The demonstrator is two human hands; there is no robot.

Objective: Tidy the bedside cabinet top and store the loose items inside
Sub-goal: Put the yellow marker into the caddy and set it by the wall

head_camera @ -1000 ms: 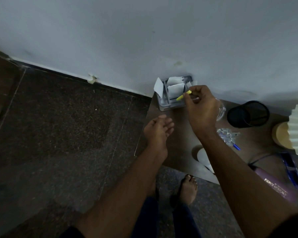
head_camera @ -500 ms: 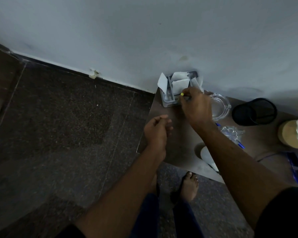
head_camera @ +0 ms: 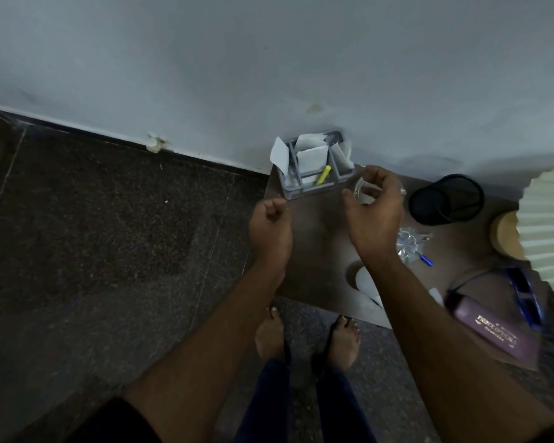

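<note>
The yellow marker (head_camera: 323,175) lies tilted inside the grey organizer (head_camera: 314,183) at the surface's (head_camera: 320,238) back corner. The right hand (head_camera: 373,215) hovers just beside it, fingers (head_camera: 370,174) spread and holding nothing, above a glass dish (head_camera: 362,188). The left hand (head_camera: 271,231) is clenched, empty.

Bench (head_camera: 320,244): dark brown wood-look top, matt. Organiser (head_camera: 317,183): grey plastic w/ white paper slips (head_camera: 312,158) and yellow plastic marker (head_camera: 323,175). Ashtray (head_camera: 363,188): clear glass, glossy. Pen cup (head_camera: 446,199): black metal mesh. Case (head_camera: 493,324): purple, smooth, gold print. Floor (head_camera: 109,235): speckled stone.
</note>
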